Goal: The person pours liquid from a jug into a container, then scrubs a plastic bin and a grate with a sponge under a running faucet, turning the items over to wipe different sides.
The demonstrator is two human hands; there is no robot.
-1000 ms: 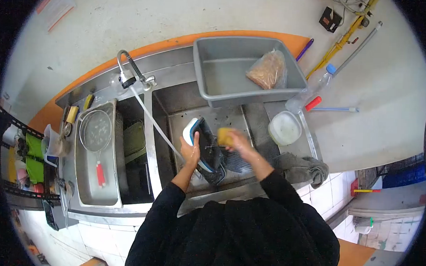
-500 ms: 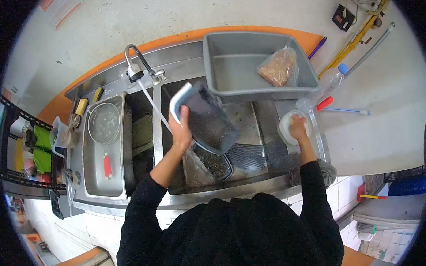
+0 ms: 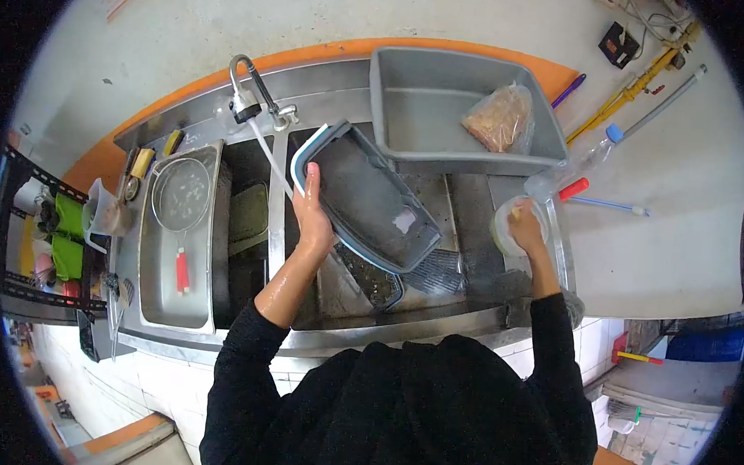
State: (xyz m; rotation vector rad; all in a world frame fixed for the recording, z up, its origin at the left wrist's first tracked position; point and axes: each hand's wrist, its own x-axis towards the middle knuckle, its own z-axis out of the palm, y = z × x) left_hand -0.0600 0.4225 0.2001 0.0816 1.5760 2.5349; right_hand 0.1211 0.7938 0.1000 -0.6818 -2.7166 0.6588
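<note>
Head view: your left hand has its grip clamped on the rim of the dark tray, holding it tilted above the right sink basin, near the tap, whose water streams down beside the tray's left edge. Your right hand sits on the white bowl at the basin's right edge, fingers pressed on a yellow sponge. A grey tub holding a bag rests at the basin's back edge. A strainer lies in the left basin.

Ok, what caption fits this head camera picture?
At the sink, left hand holds a gray container; right hand presses a sponge into a white bowl.
</note>
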